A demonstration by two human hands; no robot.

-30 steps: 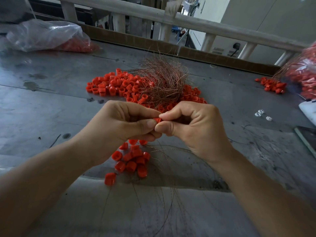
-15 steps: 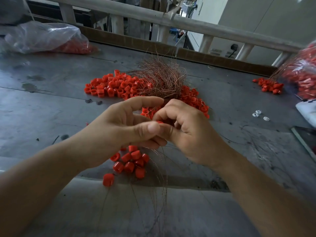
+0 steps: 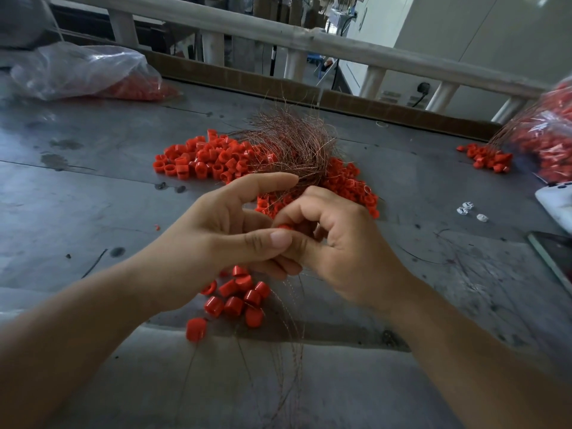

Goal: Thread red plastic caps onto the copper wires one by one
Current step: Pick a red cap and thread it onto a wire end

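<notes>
**One cap pinched between both hands**

Left hand [image 3: 216,230] thumb and curled right hand [image 3: 346,243] fingers gripping one red cap [image 3: 286,226], mostly hidden; left forefinger raised straight. Thin copper wires [image 3: 294,335] trailing nearer, hard to trace. Cap cluster [image 3: 238,298] just beneath. Far left, clear bag [image 3: 80,72] holding red caps; far right, second bag [image 3: 554,134], also with red caps, cut off.

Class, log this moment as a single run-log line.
stage: threading cap | left hand: pinches red cap | right hand: grips same cap | wires: hang below hands | loose caps: on table
</notes>
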